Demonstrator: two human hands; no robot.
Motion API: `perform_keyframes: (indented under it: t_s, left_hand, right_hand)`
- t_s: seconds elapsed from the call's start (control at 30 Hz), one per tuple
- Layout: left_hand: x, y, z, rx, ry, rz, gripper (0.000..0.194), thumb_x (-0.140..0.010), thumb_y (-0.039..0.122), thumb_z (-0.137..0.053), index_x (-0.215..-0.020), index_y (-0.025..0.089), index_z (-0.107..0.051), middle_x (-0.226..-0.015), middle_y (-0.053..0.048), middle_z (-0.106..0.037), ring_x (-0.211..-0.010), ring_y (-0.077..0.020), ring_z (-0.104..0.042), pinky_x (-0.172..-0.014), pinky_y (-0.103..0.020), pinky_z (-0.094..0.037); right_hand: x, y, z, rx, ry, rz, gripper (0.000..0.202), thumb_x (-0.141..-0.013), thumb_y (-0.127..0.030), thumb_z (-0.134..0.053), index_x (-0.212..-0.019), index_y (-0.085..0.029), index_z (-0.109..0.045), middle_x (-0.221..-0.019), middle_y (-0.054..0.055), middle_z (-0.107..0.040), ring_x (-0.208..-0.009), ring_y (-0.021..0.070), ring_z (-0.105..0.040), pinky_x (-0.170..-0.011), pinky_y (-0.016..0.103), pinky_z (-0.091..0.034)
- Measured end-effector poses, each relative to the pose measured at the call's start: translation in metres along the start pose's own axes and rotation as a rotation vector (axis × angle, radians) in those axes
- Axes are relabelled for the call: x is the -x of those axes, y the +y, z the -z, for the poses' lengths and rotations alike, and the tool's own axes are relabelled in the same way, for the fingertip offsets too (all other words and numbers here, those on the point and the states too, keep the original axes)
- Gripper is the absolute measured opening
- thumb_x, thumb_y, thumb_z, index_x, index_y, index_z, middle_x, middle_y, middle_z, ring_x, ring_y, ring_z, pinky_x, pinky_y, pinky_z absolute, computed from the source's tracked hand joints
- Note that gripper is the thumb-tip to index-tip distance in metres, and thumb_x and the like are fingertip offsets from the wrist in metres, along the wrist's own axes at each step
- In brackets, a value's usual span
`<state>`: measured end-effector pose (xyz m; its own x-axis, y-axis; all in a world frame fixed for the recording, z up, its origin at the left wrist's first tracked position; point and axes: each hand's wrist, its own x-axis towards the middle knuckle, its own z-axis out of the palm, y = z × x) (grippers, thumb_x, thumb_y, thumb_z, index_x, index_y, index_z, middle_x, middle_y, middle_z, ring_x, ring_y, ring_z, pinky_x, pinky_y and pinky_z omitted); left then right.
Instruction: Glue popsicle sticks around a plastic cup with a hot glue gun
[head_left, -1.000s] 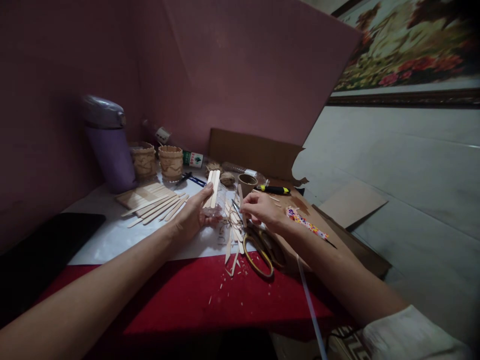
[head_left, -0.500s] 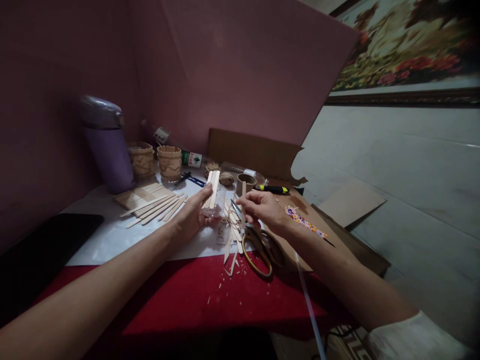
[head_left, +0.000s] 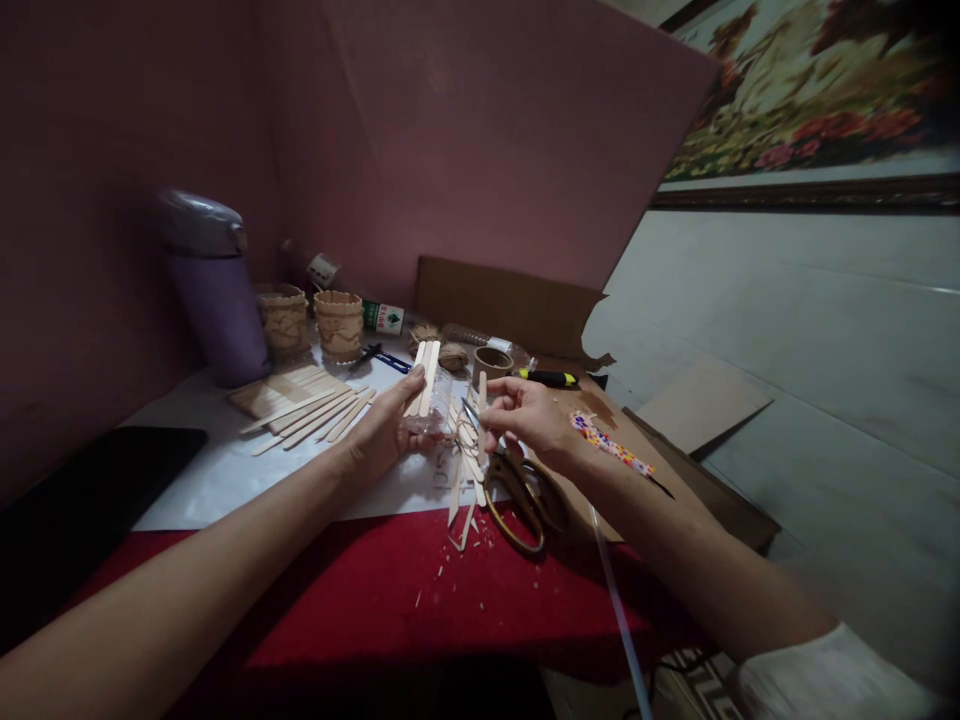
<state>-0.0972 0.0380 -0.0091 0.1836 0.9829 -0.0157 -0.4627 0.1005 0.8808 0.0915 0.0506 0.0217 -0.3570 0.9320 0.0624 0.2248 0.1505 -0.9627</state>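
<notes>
My left hand is closed around a clear plastic bottle piece with several pale popsicle sticks standing side by side on it. Between the thumb and fingers of my right hand is a single popsicle stick, held nearly upright, apart from the bottle piece. Brass-handled scissors lie below my right hand, their blades pointing away. Cut stick scraps are scattered between the two hands.
More popsicle sticks lie at left, near a purple flask and two stick-covered cups. Behind are a tape roll, twine and a black-yellow cutter. A floral-patterned tool rests on cardboard at right.
My right hand has shifted slightly left and down, bringing its stick a little nearer the bottle piece. My left hand stays in place.
</notes>
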Motion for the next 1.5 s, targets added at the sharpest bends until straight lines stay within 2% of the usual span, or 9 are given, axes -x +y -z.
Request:
perform_keyframes:
  t_s: [0.2,0.33,0.5,0.63,0.73,1.0,1.13,1.3,1.5]
  left_hand:
    - [-0.001,-0.001,0.001,0.005,0.018,0.001,0.043,-0.086,0.047,-0.059,-0.115,0.015,-0.06,-0.079,-0.009,-0.067,-0.056,-0.0147,-0.059,-0.049,-0.026,-0.049]
    - [-0.003,-0.002,0.002,0.016,0.02,-0.006,0.044,-0.083,0.047,-0.063,-0.115,0.018,-0.059,-0.082,-0.008,-0.067,-0.055,-0.0142,-0.059,-0.046,-0.025,-0.048]
    - [0.001,0.001,-0.002,0.032,0.069,0.01,0.041,-0.083,0.045,-0.063,-0.112,0.017,-0.06,-0.073,-0.006,-0.065,-0.055,-0.0144,-0.059,-0.049,-0.025,-0.05]
    - [0.003,0.002,-0.004,0.041,0.03,0.021,0.035,-0.082,0.047,-0.062,-0.099,0.016,-0.063,-0.071,-0.007,-0.066,-0.052,-0.015,-0.059,-0.048,-0.026,-0.049]
    - [0.003,0.002,-0.003,0.041,0.004,0.015,0.033,-0.081,0.047,-0.062,-0.092,0.016,-0.063,-0.069,-0.006,-0.067,-0.053,-0.0164,-0.06,-0.048,-0.027,-0.049]
    - [0.0,0.001,0.002,0.048,0.073,-0.039,0.049,-0.077,0.047,-0.069,-0.116,0.019,-0.061,-0.085,-0.008,-0.068,-0.063,-0.015,-0.059,-0.056,-0.027,-0.052]
    - [0.0,0.0,0.001,0.019,0.088,-0.021,0.057,-0.077,0.046,-0.069,-0.126,0.022,-0.056,-0.088,-0.008,-0.067,-0.063,-0.015,-0.057,-0.055,-0.027,-0.051]
    - [-0.003,-0.001,0.004,0.028,0.127,-0.049,0.052,-0.076,0.051,-0.068,-0.116,0.018,-0.06,-0.083,-0.009,-0.067,-0.063,-0.0168,-0.058,-0.059,-0.03,-0.052]
    - [-0.004,-0.002,0.007,0.06,0.114,-0.06,0.055,-0.074,0.058,-0.067,-0.109,0.015,-0.062,-0.066,-0.007,-0.064,-0.056,-0.0182,-0.057,-0.056,-0.03,-0.049]
  right_hand:
    - [-0.004,0.004,0.003,0.066,0.066,-0.058,0.044,-0.064,-0.014,-0.06,-0.108,-0.01,-0.053,-0.048,-0.003,-0.062,-0.032,0.0111,-0.047,-0.03,0.021,-0.031]
    - [-0.011,0.011,0.011,0.406,0.105,-0.083,0.023,-0.068,-0.009,-0.055,-0.091,-0.012,-0.061,-0.048,-0.002,-0.06,-0.037,0.0116,-0.048,-0.038,0.023,-0.034]
    - [-0.017,0.018,0.012,0.619,0.206,0.052,0.006,-0.074,-0.012,-0.061,-0.077,-0.013,-0.066,-0.079,0.007,-0.068,-0.074,0.0177,-0.061,-0.066,0.028,-0.045]
    - [-0.007,0.02,-0.004,0.806,0.036,0.265,0.027,-0.081,-0.03,-0.066,-0.103,-0.015,-0.069,-0.101,0.01,-0.067,-0.088,0.0197,-0.06,-0.077,0.031,-0.044]
    - [-0.002,0.022,-0.014,0.938,-0.061,0.333,0.029,-0.082,-0.023,-0.063,-0.11,-0.017,-0.068,-0.101,0.01,-0.067,-0.085,0.0188,-0.06,-0.074,0.03,-0.043]
    - [-0.012,0.015,0.012,1.056,0.177,0.165,0.022,-0.085,-0.01,-0.046,-0.085,-0.014,-0.068,-0.089,0.009,-0.071,-0.078,0.0165,-0.059,-0.068,0.027,-0.038]
    - [-0.013,0.004,0.032,1.138,0.092,0.083,0.019,-0.067,-0.001,-0.054,-0.061,-0.016,-0.064,-0.069,0.008,-0.067,-0.065,0.0175,-0.055,-0.059,0.029,-0.033]
    - [-0.01,-0.012,0.019,0.938,0.242,0.339,0.026,-0.076,-0.002,-0.048,-0.084,-0.015,-0.069,-0.094,0.01,-0.069,-0.084,0.0182,-0.06,-0.073,0.029,-0.042]
    - [0.004,-0.009,-0.016,0.766,-0.414,0.331,0.021,-0.076,-0.004,-0.057,-0.081,-0.019,-0.071,-0.079,0.0,-0.072,-0.074,0.0127,-0.061,-0.071,0.024,-0.043]
